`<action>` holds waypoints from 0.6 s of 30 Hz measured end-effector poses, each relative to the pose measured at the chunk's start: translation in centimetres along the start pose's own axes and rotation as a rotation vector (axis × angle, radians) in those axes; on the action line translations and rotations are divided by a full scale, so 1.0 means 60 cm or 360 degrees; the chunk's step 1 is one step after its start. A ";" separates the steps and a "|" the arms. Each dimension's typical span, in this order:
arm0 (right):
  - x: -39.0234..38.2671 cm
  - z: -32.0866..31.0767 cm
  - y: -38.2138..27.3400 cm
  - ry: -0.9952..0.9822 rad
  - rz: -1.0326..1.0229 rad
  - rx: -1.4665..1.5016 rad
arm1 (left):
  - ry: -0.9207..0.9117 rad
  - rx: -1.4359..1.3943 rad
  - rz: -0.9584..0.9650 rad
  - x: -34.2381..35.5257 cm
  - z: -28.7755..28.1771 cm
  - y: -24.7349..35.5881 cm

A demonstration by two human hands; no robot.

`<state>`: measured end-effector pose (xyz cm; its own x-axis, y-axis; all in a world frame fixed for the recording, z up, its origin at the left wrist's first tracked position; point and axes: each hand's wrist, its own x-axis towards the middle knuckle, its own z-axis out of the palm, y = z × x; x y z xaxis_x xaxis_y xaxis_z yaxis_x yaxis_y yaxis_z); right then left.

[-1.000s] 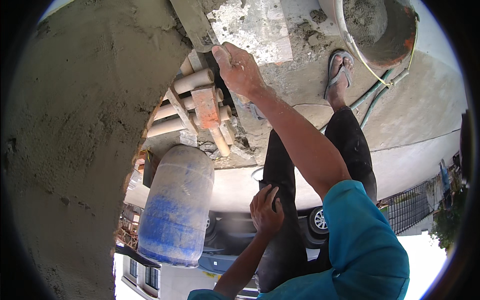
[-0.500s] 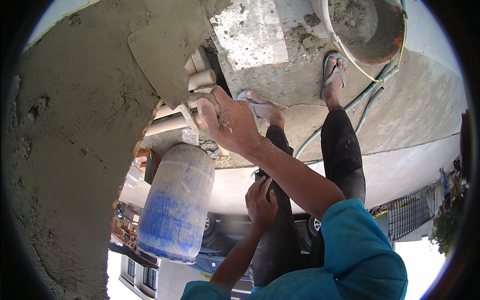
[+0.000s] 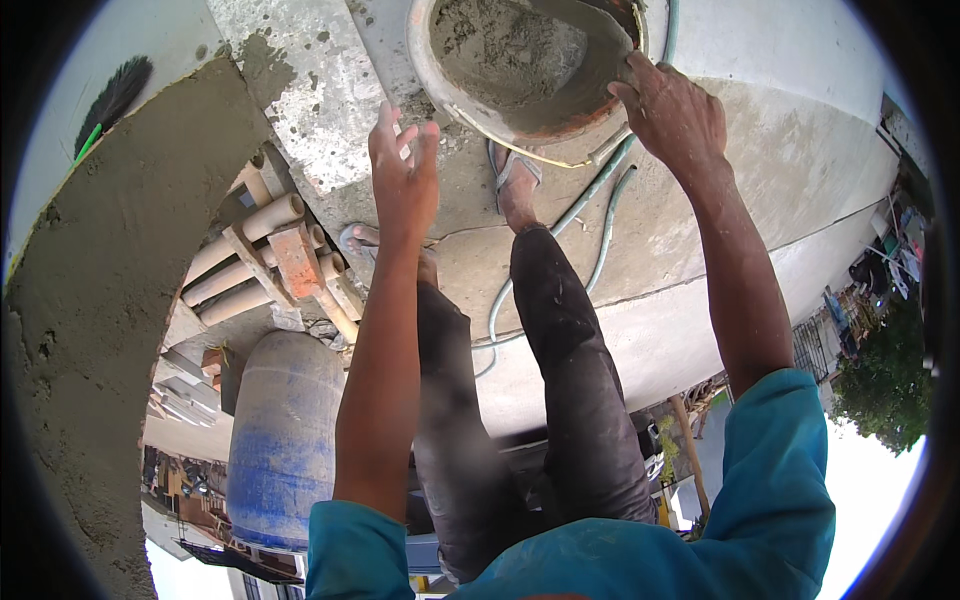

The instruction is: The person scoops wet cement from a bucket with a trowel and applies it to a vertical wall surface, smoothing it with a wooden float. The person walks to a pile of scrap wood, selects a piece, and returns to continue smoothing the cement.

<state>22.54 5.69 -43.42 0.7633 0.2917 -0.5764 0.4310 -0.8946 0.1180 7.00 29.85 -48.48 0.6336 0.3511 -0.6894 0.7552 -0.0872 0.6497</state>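
Note:
My right hand (image 3: 678, 115) is closed around the handle of a plastering trowel, at the right rim of a round mortar tub (image 3: 425, 60). The trowel's grey, mortar-coated blade (image 3: 595, 55) reaches into the tub, and the fingers mostly hide its handle. Wet grey mortar (image 3: 500, 50) lies inside. My left hand (image 3: 405, 180) is raised with its fingers apart and holds nothing. It is over the floor, beside a white board (image 3: 310, 90) splashed with mortar. On the left spreads a surface of smooth wet plaster (image 3: 100, 270).
Pale pipes (image 3: 245, 245) and a brick-coloured block (image 3: 295, 262) lie beside the plaster's edge. Below them is a blue and white drum (image 3: 285, 440). A green hose (image 3: 575, 205) crosses the floor near my sandalled feet. A black-bristled brush (image 3: 115, 100) lies at the upper left.
My right hand has moved with the trowel from the plaster on the left to the tub on the right. My left hand has risen from near my leg, and the view has shifted rightward.

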 end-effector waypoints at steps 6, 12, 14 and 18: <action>0.013 0.094 -0.011 -0.0211 -0.0295 -0.0286 | -0.0173 -0.0173 -0.0040 0.120 0.036 0.024; 0.025 0.060 0.083 -0.0024 -0.0118 0.0424 | 0.0030 0.0106 0.0373 0.058 0.076 0.054; 0.039 0.106 0.083 -0.0363 0.0085 0.1113 | -0.0043 0.0291 0.0552 0.041 0.095 0.070; 0.023 0.135 0.085 -0.0771 0.0179 0.0888 | -0.0016 0.0241 0.0692 0.020 0.115 0.087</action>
<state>21.90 -1.22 -50.13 0.4351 0.1220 -0.8921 -0.0436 -0.9868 -0.1562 12.85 23.38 -48.14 0.8982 0.2429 -0.3663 0.4342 -0.3602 0.8257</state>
